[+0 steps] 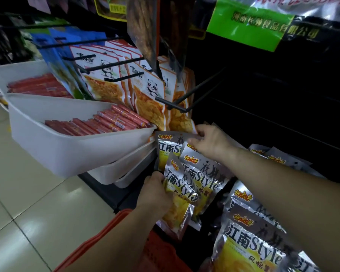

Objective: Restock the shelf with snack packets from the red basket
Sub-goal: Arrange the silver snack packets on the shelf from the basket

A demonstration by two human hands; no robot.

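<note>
My left hand (155,191) grips a silver-and-yellow snack packet (182,193) by its left edge, low in front of the shelf. My right hand (210,142) pinches the top edge of another such packet (202,171) hanging just below the panda packets. A third packet (167,150) hangs behind these two. More of the same packets (247,244) lie at lower right. The red basket (98,240) shows at the bottom, partly hidden under my left forearm.
White tubs (71,152) filled with red sausages jut out at left. Panda-printed packets (145,95) hang on black pegs, and a bare peg (196,97) sticks out above my right hand. Dark shelving fills the right; tiled floor lies at left.
</note>
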